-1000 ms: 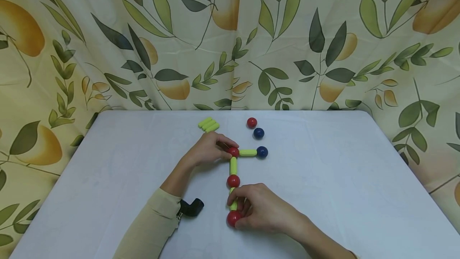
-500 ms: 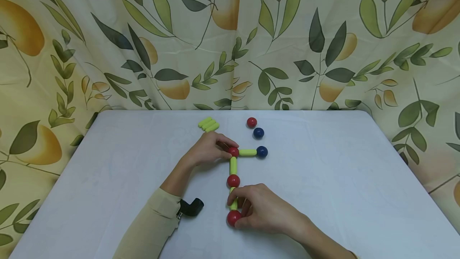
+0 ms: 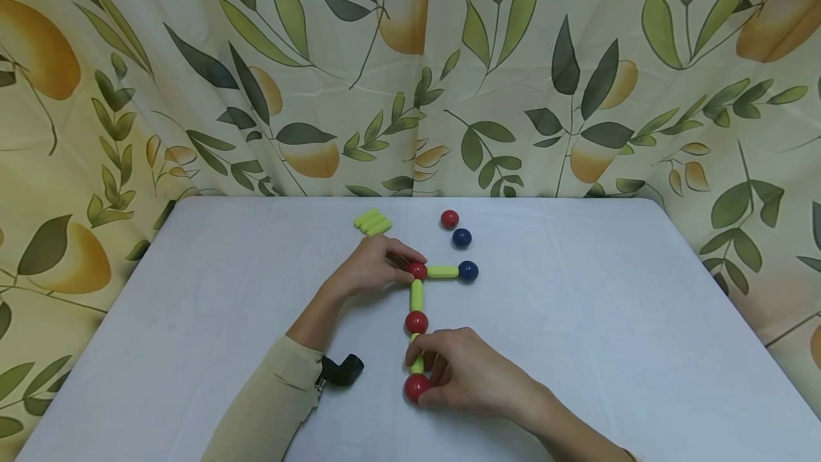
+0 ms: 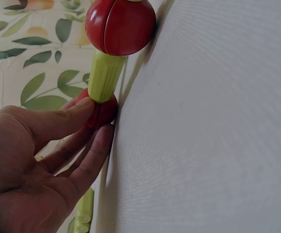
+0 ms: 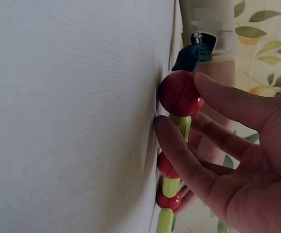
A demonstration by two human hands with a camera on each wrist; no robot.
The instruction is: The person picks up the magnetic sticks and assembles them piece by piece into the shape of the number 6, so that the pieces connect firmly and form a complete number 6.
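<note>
An L-shaped chain of balls and lime-green rods lies on the table. My left hand (image 3: 378, 262) pinches the red ball (image 3: 417, 271) at its corner, thumb on one side and fingertips on the other. From that ball one rod (image 3: 442, 272) runs right to a blue ball (image 3: 468, 271). Another rod (image 3: 417, 296) leads toward me to the middle red ball (image 3: 416, 322). My right hand (image 3: 471, 373) grips the near end, its thumb against the near red ball (image 5: 181, 93) and its fingers around the rod (image 5: 181, 125) joining it to the middle one.
Several loose lime-green rods (image 3: 372, 222) lie at the back, just beyond the left hand. A loose red ball (image 3: 450, 219) and a loose blue ball (image 3: 462, 238) rest at the back right of them. A black wrist camera (image 3: 343, 370) juts from the left sleeve. Patterned curtain (image 3: 487, 91) hangs behind.
</note>
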